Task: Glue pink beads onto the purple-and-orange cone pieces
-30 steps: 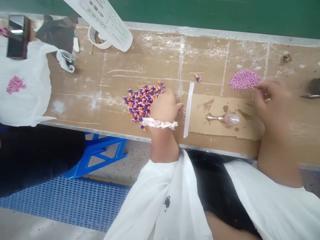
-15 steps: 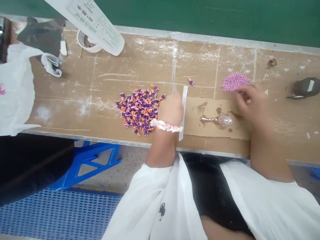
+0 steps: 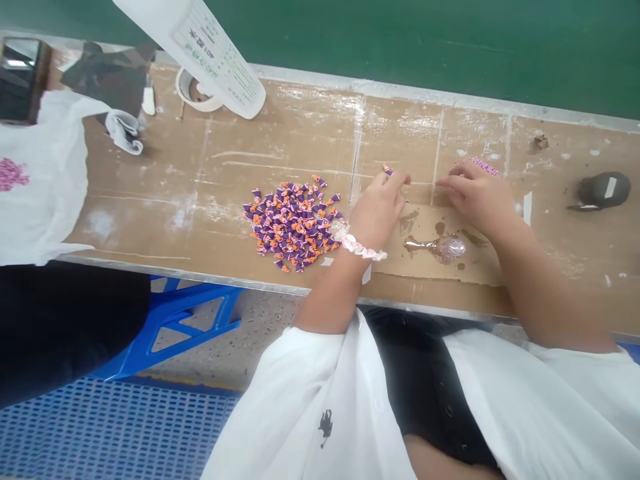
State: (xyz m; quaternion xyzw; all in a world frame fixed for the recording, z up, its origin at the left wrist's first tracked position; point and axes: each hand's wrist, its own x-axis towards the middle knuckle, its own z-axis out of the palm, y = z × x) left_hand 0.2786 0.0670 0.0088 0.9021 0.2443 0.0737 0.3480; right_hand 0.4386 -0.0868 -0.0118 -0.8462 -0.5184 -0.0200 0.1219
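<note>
My left hand (image 3: 379,208), with a white and pink band at the wrist, has its fingers pinched together over the middle of the table; a small dark bit shows at the tips, too small to name. Just beyond it lies a single purple and orange figure (image 3: 387,169). A pile of the same small figures (image 3: 295,223) sits to its left. Facing it, my right hand (image 3: 483,200) is closed in a pinch, and what it holds cannot be made out. It partly covers a heap of tiny pink-purple pieces (image 3: 486,166). Clear glue-like liquid (image 3: 447,248) lies on a cardboard piece (image 3: 400,265) below.
A large white bottle (image 3: 220,60) leans in at the back left, beside a tape roll (image 3: 193,90). White cloth (image 3: 55,180) with pink pieces lies far left, near a dark phone-like object (image 3: 21,77). At right rests a dark rounded object (image 3: 605,190). A blue stool (image 3: 175,327) stands below.
My left hand has moved from beside the figure pile up and right. My right hand has shifted left and slightly up from beside the pink heap, bringing the two hands closer. The view has shifted slightly.
</note>
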